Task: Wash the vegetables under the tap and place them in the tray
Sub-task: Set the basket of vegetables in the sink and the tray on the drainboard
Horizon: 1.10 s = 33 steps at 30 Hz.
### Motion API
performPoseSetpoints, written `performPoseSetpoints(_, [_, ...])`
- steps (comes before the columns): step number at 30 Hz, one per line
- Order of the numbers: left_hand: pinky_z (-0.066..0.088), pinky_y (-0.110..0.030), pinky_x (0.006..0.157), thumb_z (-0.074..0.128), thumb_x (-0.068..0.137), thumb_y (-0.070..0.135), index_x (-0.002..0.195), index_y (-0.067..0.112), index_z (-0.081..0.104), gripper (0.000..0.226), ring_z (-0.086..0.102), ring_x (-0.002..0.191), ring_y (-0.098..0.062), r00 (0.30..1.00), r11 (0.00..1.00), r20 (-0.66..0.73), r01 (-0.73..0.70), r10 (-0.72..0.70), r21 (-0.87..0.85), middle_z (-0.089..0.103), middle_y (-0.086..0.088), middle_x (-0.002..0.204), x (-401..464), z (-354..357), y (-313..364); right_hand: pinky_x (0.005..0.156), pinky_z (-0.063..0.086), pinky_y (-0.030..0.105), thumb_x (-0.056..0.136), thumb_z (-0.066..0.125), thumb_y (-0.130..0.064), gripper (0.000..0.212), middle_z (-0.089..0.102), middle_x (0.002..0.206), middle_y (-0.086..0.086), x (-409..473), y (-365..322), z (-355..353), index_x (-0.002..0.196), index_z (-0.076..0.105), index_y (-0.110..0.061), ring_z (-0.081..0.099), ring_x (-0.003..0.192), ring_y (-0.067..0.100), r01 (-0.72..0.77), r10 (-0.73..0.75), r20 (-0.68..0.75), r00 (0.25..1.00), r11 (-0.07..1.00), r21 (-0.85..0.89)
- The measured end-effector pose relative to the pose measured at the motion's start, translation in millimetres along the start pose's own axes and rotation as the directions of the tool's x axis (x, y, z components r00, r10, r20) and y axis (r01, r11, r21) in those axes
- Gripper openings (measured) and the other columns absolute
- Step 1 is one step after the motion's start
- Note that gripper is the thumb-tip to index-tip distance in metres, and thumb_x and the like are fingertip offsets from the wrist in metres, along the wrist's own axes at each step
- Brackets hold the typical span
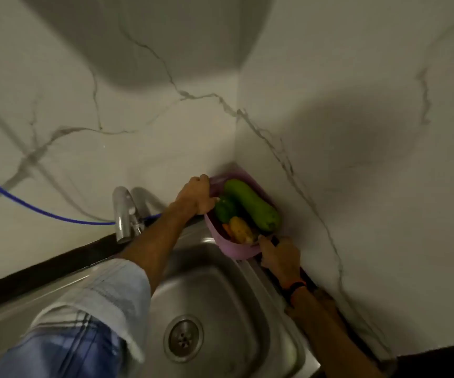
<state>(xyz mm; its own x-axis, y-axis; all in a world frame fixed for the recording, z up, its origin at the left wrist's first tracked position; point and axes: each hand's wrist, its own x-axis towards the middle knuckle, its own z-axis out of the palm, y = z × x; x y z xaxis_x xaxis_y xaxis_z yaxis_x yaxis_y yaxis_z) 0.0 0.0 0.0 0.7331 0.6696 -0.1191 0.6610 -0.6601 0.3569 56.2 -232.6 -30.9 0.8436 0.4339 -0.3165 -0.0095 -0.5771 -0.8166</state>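
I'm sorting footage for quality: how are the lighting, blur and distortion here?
Head view: dim, with big soft shadows on the marble wall; the near sleeve is motion-blurred; wide-angle bending curves the sink edges; the tap shows a mild glint; the basket of vegetables stays fairly sharp.

I assess this as a domestic kitchen, at the sink corner. Evidence: a stainless-steel sink (228, 290) with a round drain strainer (183, 338) set into a dark worktop (43, 271); a chrome tap (123, 214) at the sink's rear edge with a blue hose (29, 204) running to it; white marble-veined wall panels (356, 132) meeting in the corner; and a purple plastic basket (230, 248) of vegetables in that corner, including a pale green gourd (251, 204).
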Motion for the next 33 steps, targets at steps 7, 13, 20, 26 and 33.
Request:
performPoseSetpoints(7, [0.047,-0.042,0.098,0.066,0.09,0.03,0.139,0.003,0.04,0.061,0.053,0.121,-0.039,0.996,0.997,0.046,0.081,-0.081,-0.003,0.051,-0.024,0.134,54.6,21.3,1.3,0.073,0.058,0.053,0.05,0.059,-0.05,0.056,0.071,0.091,0.007,67.3,38.5,47.0,0.092,0.068,-0.014,0.067,0.083,0.031,-0.138,0.136,0.026,0.99,0.948,0.288])
performPoseSetpoints(13, [0.048,-0.042,0.101,0.062,0.092,0.027,0.146,0.011,0.038,0.062,0.055,0.123,-0.037,0.992,0.992,0.06,0.113,-0.109,-0.061,0.053,-0.016,0.139,84.7,30.1,1.9,0.064,0.059,0.05,0.058,0.059,-0.063,0.061,0.069,0.091,0.006,87.3,68.4,68.7,0.098,0.062,-0.017,0.068,0.076,0.031,-0.128,0.14,-0.027,0.99,0.958,0.256])
performPoseSetpoints(20, [0.053,-0.04,0.098,0.066,0.09,0.031,0.135,0.021,0.059,0.046,0.062,0.115,-0.033,0.992,0.989,0.009,0.124,-0.124,-0.079,0.063,-0.013,0.129,97.8,31.0,7.0,0.062,0.06,0.053,0.087,0.069,-0.024,0.019,0.068,0.091,0.01,42.0,20.1,37.5,0.1,0.062,-0.013,0.07,0.077,0.034,-0.176,0.193,0.017,0.981,0.85,0.497])
performPoseSetpoints(26, [0.053,-0.038,0.094,0.059,0.098,0.033,0.125,0.016,0.065,0.033,0.063,0.111,-0.036,0.983,0.984,-0.066,0.163,-0.168,-0.077,0.066,-0.016,0.121,74.4,23.6,-6.7,0.072,0.058,0.053,0.057,0.059,-0.057,0.042,0.07,0.09,0.0,58.9,34.8,45.8,0.087,0.066,-0.028,0.068,0.082,0.028,-0.094,0.118,-0.066,0.991,0.954,0.285])
performPoseSetpoints(33, [0.049,-0.044,0.093,0.053,0.101,0.029,0.112,-0.004,0.062,0.036,0.059,0.115,-0.043,0.908,0.912,-0.122,0.383,-0.401,-0.149,0.064,-0.026,0.12,11.6,25.5,-32.0,0.06,0.06,0.048,0.051,0.057,-0.056,0.054,0.07,0.079,0.009,72.8,29.7,30.0,0.084,0.067,-0.015,0.069,0.068,0.032,-0.058,0.059,-0.036,0.998,0.998,0.036])
